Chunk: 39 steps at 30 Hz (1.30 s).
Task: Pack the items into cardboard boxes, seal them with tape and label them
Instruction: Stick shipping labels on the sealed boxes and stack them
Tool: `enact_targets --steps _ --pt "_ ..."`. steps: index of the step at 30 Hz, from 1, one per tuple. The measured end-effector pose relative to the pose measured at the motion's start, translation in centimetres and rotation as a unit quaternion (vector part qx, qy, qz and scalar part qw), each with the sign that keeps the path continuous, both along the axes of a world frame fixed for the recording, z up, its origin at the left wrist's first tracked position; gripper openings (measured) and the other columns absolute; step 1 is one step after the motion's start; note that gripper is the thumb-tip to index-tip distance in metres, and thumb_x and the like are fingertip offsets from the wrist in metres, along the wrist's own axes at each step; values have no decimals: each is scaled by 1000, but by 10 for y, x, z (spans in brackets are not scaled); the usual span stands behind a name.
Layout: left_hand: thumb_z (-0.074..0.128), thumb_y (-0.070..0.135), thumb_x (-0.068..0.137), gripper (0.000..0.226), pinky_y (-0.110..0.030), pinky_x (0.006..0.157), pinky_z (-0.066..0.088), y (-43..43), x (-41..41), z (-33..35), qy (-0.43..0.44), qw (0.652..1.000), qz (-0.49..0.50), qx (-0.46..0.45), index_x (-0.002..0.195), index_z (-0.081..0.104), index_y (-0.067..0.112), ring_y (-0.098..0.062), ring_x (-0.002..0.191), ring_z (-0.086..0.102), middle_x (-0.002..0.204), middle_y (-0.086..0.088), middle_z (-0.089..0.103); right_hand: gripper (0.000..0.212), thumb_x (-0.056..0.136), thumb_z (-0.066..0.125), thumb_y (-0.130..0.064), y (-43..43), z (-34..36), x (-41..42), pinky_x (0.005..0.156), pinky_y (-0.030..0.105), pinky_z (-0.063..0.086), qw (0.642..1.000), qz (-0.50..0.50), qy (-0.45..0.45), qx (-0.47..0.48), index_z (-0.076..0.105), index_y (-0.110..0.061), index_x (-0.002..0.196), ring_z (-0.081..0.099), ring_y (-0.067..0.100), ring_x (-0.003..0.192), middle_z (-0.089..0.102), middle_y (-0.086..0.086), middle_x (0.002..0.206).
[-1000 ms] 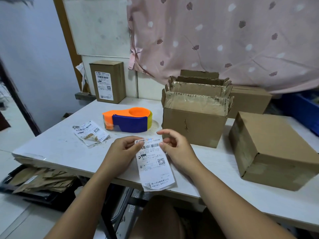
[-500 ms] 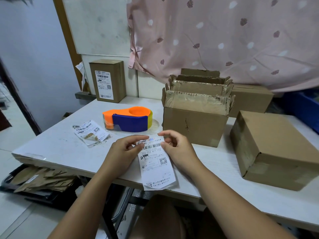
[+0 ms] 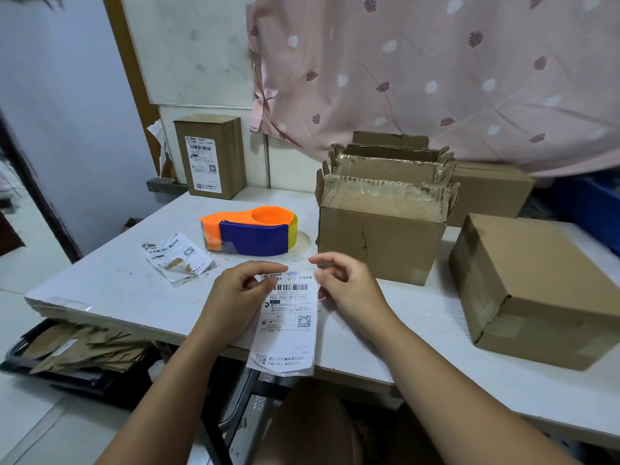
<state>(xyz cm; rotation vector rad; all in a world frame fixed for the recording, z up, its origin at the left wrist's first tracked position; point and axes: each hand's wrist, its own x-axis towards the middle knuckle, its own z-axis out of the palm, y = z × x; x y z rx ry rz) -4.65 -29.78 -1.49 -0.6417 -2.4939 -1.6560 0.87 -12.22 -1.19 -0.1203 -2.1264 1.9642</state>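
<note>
Shipping label [image 3: 289, 317]: I see it at the near edge of the white table [image 3: 110, 286], its lower end hanging past the edge, print side up.
Left hand [image 3: 237, 298]: I see thumb and fingers pinching the label's upper left corner.
Right hand [image 3: 349, 290]: it sits at the label's upper right edge with fingers curled and thumb touching the paper; I cannot tell whether it grips.
Closed box [image 3: 540, 290]: it rests to my right on the table, flaps shut, apart from the label.
Used label backing [image 3: 176, 258]: it lies crumpled to the left, near the dispenser.
Tape dispenser [image 3: 250, 234]: orange and blue, it stands beyond the hands.
Open boxes [image 3: 382, 223]: a row with raised flaps, just right of the dispenser.
Labelled box [image 3: 209, 156]: it stands upright at the far left, against the wall.
Curtain [image 3: 436, 72]: pink, it hangs behind the boxes.
</note>
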Motion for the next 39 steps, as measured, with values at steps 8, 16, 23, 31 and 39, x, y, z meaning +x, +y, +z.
enact_targets --steps 8,16,23,31,39 --pt "62 11 89 26 -24 49 30 1 1 0 -2 1000 11 -14 90 71 36 -7 43 33 43 8 41 23 96 50 -7 1 3 0 55 22 40 999 -19 -5 29 69 -16 88 55 5 56 61 -3 62" --pt "62 11 89 29 -29 56 34 2 1 -1 -3 1000 9 -20 86 70 38 -11 46 38 44 7 43 18 94 54 -5 -1 3 0 57 22 42 999 -20 -20 19 70 -14 88 55 4 57 62 0 69" --pt "62 11 89 31 -30 56 35 2 0 -2 -13 1000 7 -19 85 69 41 -13 45 40 44 6 43 16 89 57 -2 -2 3 2 57 24 42 1000 -5 -28 4 69 -11 85 55 9 60 60 6 70" --pt "61 10 89 31 -29 56 33 2 3 1 -7 1000 9 -27 85 69 40 -13 47 39 45 5 42 21 92 56 -8 -1 5 2 55 23 41 1000 -17 -18 12 69 -16 79 55 8 56 63 0 69" --pt "62 11 89 31 -29 57 34 2 3 2 0 999 10 -32 85 68 41 -13 50 40 48 2 43 20 94 55 -10 -1 6 2 53 21 40 1000 -21 -14 15 68 -16 80 54 6 55 61 -2 67"
